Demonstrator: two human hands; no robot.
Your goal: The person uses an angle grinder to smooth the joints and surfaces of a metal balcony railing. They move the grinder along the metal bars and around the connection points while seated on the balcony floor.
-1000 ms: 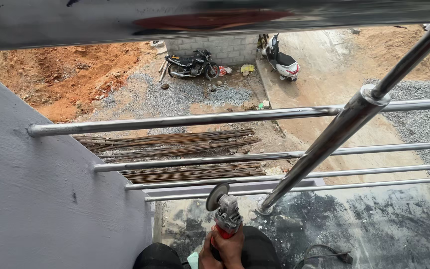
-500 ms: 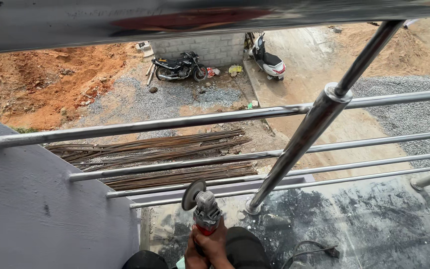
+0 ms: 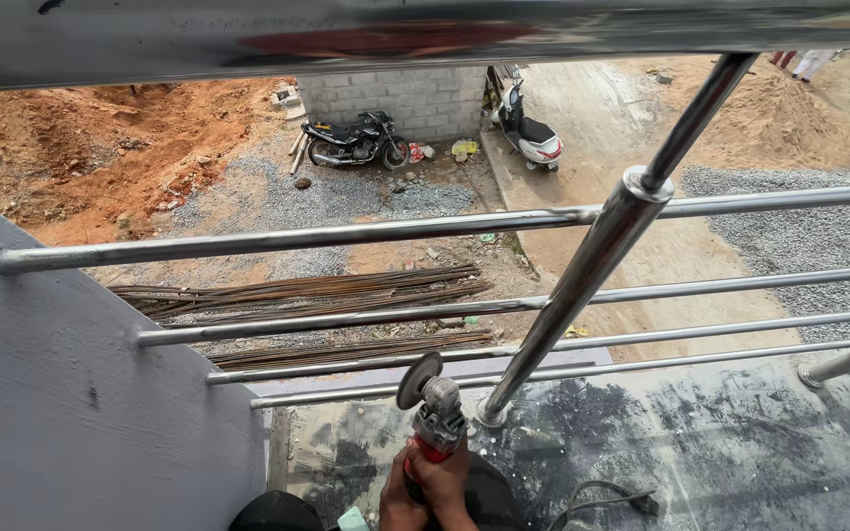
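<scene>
- Both hands, the right hand (image 3: 445, 482) and the left hand (image 3: 397, 501), are gripping the grinder (image 3: 432, 411) with closed fingers.
- The grinder is pointing up, its disc (image 3: 418, 381) lying just left of the post (image 3: 582, 285) base, near the lowest rail (image 3: 641, 367).

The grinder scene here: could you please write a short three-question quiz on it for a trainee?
1. True or false: the grinder disc touches the lowest rail.
2. What is parked nearest the block wall? A) motorcycle B) bicycle C) car
3. What lies on the ground below, between the rails?

Key:
1. False; the disc sits just under the rail, apart from it.
2. A.
3. A bundle of rusty steel rods.

Both hands, left and right, grip the grinder body.
</scene>
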